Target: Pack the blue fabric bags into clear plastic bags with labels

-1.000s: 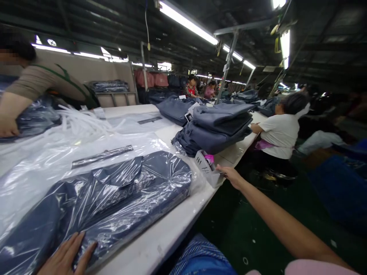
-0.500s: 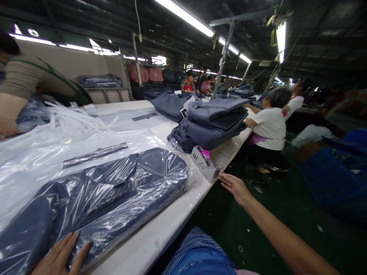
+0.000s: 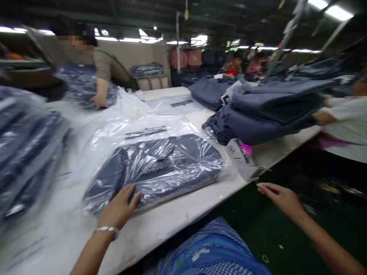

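A navy fabric bag (image 3: 174, 168) with a flap lies flat inside a clear plastic sleeve on the white table. My left hand (image 3: 119, 206), a bracelet on its wrist, rests with spread fingers on the sleeve's near left edge. Past the table's front edge hovers my right hand (image 3: 279, 196), its fingertips pressed together in a pinch. Whatever it may hold is too small to make out. Just beyond those fingertips stands a small clear plastic box (image 3: 239, 160), marked with dark strokes and with something pink inside. A dark printed strip (image 3: 146, 132) shows on the plastic behind the bag.
Plastic-wrapped navy goods are piled at left (image 3: 27, 152). Unwrapped navy bags (image 3: 266, 110) are stacked at right beyond the box. Across the table a co-worker (image 3: 106, 68) handles wrapped goods; another person's sleeve (image 3: 348, 118) shows at the right edge. The white table (image 3: 172, 229) ends diagonally before me.
The view has swung left, bringing the left pile into sight. My left hand still lies on the wrapped bag. My right hand's fingers, stretched out before, are now pinched together near the box.
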{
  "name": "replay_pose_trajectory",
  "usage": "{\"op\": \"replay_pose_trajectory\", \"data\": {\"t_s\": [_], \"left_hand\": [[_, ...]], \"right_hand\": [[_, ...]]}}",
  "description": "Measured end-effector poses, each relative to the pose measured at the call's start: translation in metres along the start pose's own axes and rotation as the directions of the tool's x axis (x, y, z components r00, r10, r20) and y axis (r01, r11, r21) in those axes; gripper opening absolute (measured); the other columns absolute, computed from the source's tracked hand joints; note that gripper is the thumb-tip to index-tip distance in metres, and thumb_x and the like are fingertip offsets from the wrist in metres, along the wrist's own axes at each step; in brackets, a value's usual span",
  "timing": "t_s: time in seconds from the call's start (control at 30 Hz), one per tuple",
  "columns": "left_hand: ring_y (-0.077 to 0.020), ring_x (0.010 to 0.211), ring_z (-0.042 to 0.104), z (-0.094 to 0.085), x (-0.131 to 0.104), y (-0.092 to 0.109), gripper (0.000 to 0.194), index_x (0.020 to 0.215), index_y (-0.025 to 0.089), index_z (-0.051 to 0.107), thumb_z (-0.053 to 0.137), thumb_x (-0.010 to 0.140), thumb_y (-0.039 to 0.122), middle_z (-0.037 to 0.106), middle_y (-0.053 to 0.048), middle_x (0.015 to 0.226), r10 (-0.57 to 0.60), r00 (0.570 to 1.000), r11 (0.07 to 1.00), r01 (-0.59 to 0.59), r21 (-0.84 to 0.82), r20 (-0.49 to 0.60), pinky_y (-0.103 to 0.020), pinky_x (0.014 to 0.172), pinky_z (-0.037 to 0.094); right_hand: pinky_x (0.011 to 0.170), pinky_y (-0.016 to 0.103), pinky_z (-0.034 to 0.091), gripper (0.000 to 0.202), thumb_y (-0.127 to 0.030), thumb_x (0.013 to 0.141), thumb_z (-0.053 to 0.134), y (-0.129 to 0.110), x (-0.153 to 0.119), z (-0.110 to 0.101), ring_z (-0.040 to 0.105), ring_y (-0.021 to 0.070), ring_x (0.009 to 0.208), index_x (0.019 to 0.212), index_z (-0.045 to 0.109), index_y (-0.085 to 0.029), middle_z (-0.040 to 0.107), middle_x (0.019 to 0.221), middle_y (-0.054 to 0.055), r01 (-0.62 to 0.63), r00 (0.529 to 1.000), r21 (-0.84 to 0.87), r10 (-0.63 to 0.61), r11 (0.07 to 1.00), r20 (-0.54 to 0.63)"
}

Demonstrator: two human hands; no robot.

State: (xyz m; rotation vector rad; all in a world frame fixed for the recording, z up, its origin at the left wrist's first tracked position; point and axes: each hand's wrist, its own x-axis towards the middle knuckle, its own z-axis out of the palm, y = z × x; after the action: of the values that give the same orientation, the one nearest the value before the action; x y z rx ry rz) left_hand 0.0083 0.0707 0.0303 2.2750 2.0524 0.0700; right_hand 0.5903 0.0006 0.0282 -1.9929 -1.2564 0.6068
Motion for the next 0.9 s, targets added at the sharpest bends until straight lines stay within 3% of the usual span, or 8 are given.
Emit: {"op": "replay_pose_trajectory", "data": {"t_s": [0.07,0.1,0.23,0.4,0.53,0.67,0.73,0.9], "left_hand": [[-0.0243,0.125,0.055,-0.023,0.006,0.014,0.057,0.145,0.021,0.039,0.024,0.097,0.049,0.053,-0.01,0.143,-0.119,0.982,0.991,0.127,-0.05,0.148,-0.039,0.102,0.045],[-0.0264,0.12,0.059,-0.031,0.011,0.016,0.057,0.147,0.021,0.035,0.021,0.098,0.046,0.056,-0.012,0.14,-0.133,0.972,0.99,0.141,-0.028,0.191,-0.04,0.098,0.047],[-0.0298,0.102,0.068,-0.044,0.03,0.003,0.05,0.146,0.025,0.038,0.034,0.095,0.026,0.07,-0.014,0.118,-0.127,0.956,0.991,0.114,0.062,0.265,-0.041,0.084,0.051],[-0.0284,0.109,0.064,-0.051,0.045,-0.017,0.057,0.139,0.028,0.048,0.055,0.084,0.014,0.069,-0.009,0.12,0.026,0.956,0.999,-0.038,0.037,0.291,-0.037,0.09,0.048],[-0.0231,0.121,0.056,-0.055,0.04,-0.021,0.061,0.143,0.03,0.041,0.052,0.086,0.011,0.055,-0.004,0.141,0.142,0.956,0.989,-0.145,-0.006,0.259,-0.034,0.097,0.046],[-0.0261,0.125,0.05,-0.05,0.03,-0.037,0.054,0.141,0.029,0.043,0.058,0.089,0.026,0.055,-0.004,0.14,0.216,0.976,0.976,-0.216,-0.018,-0.011,-0.045,0.106,0.041],[-0.026,0.123,0.051,-0.043,0.028,-0.051,0.055,0.138,0.027,0.048,0.063,0.086,0.039,0.059,-0.005,0.136,0.136,0.984,0.981,-0.15,-0.12,-0.116,-0.046,0.106,0.042],[-0.0235,0.122,0.054,-0.021,0.027,-0.076,0.051,0.135,0.033,0.051,0.058,0.087,0.048,0.061,-0.002,0.133,0.003,0.989,0.929,-0.057,-0.366,-0.146,-0.044,0.104,0.046]], "right_hand": [[0.081,0.045,0.055,0.028,-0.056,0.07,0.071,-0.021,0.005,0.0,0.071,0.0329,0.089,0.086,0.078,-0.035,0.077,0.091,0.006,0.23,0.968,-0.137,-0.213,0.963,0.131],[0.08,0.042,0.055,0.022,-0.052,0.073,0.07,-0.036,0.009,0.004,0.071,0.0311,0.09,0.088,0.078,-0.038,0.077,0.095,0.006,0.357,0.922,-0.15,-0.322,0.922,0.213],[0.072,0.035,0.058,0.016,-0.045,0.078,0.07,-0.128,0.02,0.042,0.072,0.0268,0.083,0.091,0.077,-0.038,0.076,0.092,0.005,0.713,0.606,0.048,-0.649,0.699,0.459],[0.072,0.028,0.053,0.017,-0.034,0.089,0.06,-0.24,0.022,0.112,0.069,0.018,0.079,0.094,0.075,-0.027,0.074,0.087,0.003,0.758,0.169,0.36,-0.698,0.543,0.696],[0.073,0.024,0.05,0.018,-0.031,0.09,0.059,-0.291,0.025,0.169,0.067,0.0139,0.078,0.093,0.075,-0.021,0.074,0.085,0.003,0.681,-0.065,0.529,-0.679,0.505,0.732],[0.072,0.024,0.049,0.018,-0.027,0.088,0.06,-0.316,0.026,0.221,0.066,0.0126,0.075,0.092,0.075,-0.017,0.074,0.083,0.003,0.595,-0.19,0.613,-0.65,0.52,0.736],[0.072,0.024,0.049,0.018,-0.027,0.088,0.061,-0.323,0.026,0.243,0.066,0.0126,0.074,0.091,0.075,-0.016,0.074,0.084,0.004,0.572,-0.205,0.623,-0.642,0.534,0.739],[0.067,0.024,0.047,0.021,-0.031,0.087,0.062,-0.334,0.03,0.281,0.064,0.0126,0.072,0.091,0.075,-0.015,0.073,0.083,0.005,0.532,-0.213,0.61,-0.605,0.587,0.767]]}}
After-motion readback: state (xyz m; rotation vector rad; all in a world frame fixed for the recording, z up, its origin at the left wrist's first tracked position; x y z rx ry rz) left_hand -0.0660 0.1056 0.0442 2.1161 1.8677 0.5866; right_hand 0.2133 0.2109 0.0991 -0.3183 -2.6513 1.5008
